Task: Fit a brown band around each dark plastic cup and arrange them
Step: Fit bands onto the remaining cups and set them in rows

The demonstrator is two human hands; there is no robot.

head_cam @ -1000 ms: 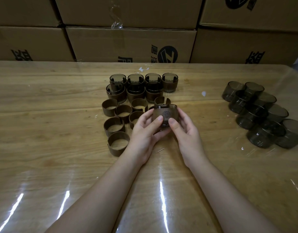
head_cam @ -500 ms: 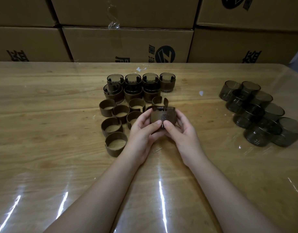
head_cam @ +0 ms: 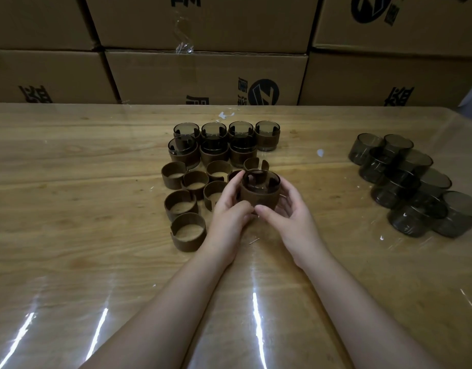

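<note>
Wooden table (head_cam: 69, 209) under a glossy clear sheet fills the head view. Both bare forearms reach forward from the near edge and converge at its middle. The left hand (head_cam: 229, 209) curls round the left side of the dark plastic cup (head_cam: 261, 182), fingers up along its wall. The right hand (head_cam: 290, 217) cups the right side, fingers bent behind it, and the two thumbs meet low at the front. The cup stands upright with a brown band (head_cam: 258, 199) round its lower wall; whether it rests on the table I cannot tell. Just left lie loose bands (head_cam: 188, 231), beyond stand banded cups (head_cam: 213, 147) in two rows, and bare cups (head_cam: 405, 179) sit well apart on the right.
</note>
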